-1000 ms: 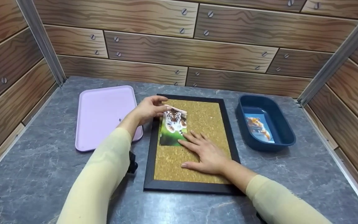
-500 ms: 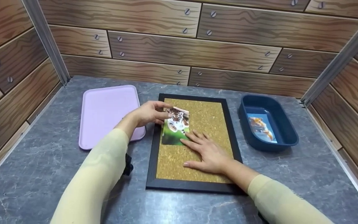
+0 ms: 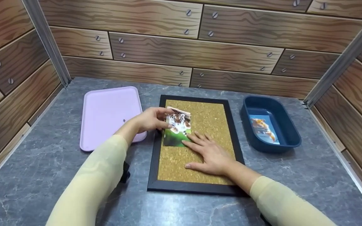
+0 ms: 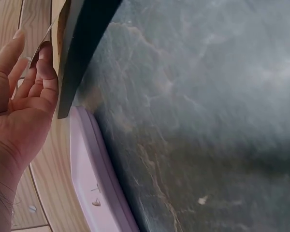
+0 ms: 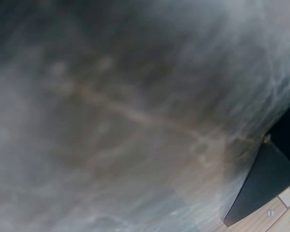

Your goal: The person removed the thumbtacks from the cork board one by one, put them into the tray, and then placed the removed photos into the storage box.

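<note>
A tiger photo (image 3: 178, 135) lies on a black-framed cork board (image 3: 196, 166), its top corner curling up a little. At its upper left edge, my left hand (image 3: 151, 120) holds the photo with the thumb over it. In the left wrist view the thin edge of the photo (image 4: 38, 52) shows between the thumb and the fingers of the left hand (image 4: 29, 96). My right hand (image 3: 211, 155) rests flat with fingers spread on the cork, its fingertips at the photo's lower right edge. The right wrist view does not show this hand.
A lilac tray (image 3: 105, 110) stands left of the board, bearing small brass-coloured tacks (image 4: 95, 200). To the right is a dark blue tub (image 3: 291, 133) with a hamster photo (image 3: 264, 128) in it. Wood-patterned walls (image 3: 156, 47) enclose the grey marbled table (image 3: 130, 201).
My left hand has slid down along the photo's left edge, toward me. My right hand stays in place on the board. The head view has shifted slightly.
</note>
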